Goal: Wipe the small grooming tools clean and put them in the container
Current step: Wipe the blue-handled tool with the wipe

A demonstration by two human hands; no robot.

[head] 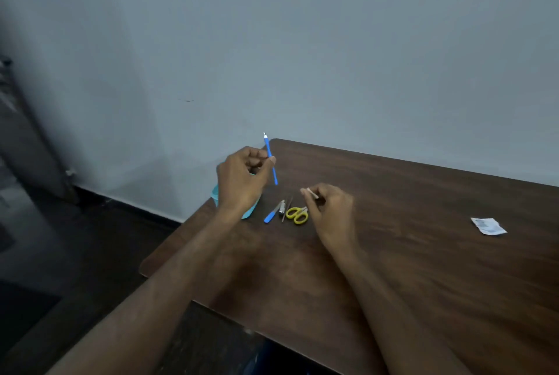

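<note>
My left hand (pixel 242 178) pinches a thin blue-handled tool (pixel 270 159) upright above the table, its metal tip pointing up. A light blue container (pixel 250 211) sits on the table's left edge, mostly hidden behind that hand. My right hand (pixel 331 208) holds a small pale wipe or swab (pixel 311 193) between its fingertips. On the table between my hands lie a blue-handled tool (pixel 270 216), a metal nail clipper (pixel 282 207), a thin dark tool (pixel 287 208) and yellow-handled scissors (pixel 297 214).
The dark wooden table (pixel 423 238) stands against a pale wall. An opened white packet (pixel 488 225) lies at the right. The table's left edge and near corner drop to a dark floor (pixel 60 253).
</note>
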